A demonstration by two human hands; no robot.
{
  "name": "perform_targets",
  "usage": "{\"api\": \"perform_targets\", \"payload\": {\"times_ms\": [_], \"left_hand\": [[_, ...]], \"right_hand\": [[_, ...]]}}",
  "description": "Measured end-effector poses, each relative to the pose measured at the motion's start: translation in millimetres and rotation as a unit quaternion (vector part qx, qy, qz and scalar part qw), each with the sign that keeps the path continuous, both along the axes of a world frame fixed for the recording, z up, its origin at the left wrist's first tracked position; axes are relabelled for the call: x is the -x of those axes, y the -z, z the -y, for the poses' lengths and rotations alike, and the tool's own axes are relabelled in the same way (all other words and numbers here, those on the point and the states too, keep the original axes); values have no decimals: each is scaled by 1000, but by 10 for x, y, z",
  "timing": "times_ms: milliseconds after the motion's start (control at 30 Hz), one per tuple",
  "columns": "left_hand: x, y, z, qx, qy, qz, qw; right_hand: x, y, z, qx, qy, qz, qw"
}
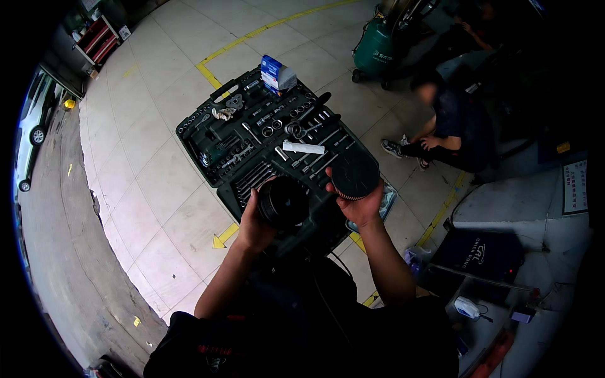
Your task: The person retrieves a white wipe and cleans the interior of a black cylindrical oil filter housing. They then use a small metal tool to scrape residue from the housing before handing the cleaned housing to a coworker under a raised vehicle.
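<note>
My left hand (254, 228) is closed round a black, round, cup-like part (283, 201) with a ringed rim and a dark hollow. To its right, my right hand (363, 206) grips a flat, round, dark disc (355, 171) with a ribbed, reddish lower edge, which looks like a pleated filter. The two pieces are apart, both held above an open dark green tool case (211, 178). Sockets, ratchets and a row of combination wrenches (254, 179) lie in the case. Just beyond the disc, a white paper strip (304, 147) rests on the tools.
A blue and white box (277, 74) stands on the case's far edge, near a crumpled pale scrap (223, 113). A person (450, 129) crouches at the right, by a green tank (376, 50) on wheels. A red tool cabinet (99, 41) stands far left, a car (36, 126) beyond the tiles.
</note>
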State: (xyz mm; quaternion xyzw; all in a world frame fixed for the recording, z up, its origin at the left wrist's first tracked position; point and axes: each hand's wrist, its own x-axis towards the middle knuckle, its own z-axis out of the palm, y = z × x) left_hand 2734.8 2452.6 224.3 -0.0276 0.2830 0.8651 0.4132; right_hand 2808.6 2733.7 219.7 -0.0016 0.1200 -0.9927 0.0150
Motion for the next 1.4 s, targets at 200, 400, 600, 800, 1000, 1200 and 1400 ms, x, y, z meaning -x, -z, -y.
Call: {"api": "perform_targets", "payload": {"times_ms": [200,400,600,800,1000,1200,1400], "left_hand": [[61,-256,243,-41,61,-57,996],[157,-307,537,-98,90,-31,991],[263,-238,811,-188,132,54,972],[293,-228,902,-104,96,-64,988],[200,-242,691,-20,15,-186,982],[-57,-289,505,-60,47,-196,978],[-453,-357,170,-93,97,-151,979]], "right_hand": [[-68,-173,417,-60,19,-4,998],[-166,-603,809,-408,130,8,904],[-152,-822,1284,-379,147,-14,913],[-210,-744,1640,-269,207,48,939],[-616,-767,1626,-278,284,112,911],[-1128,-819,1347,-277,254,90,923],[-1646,-677,1088,-313,235,71,917]]}}
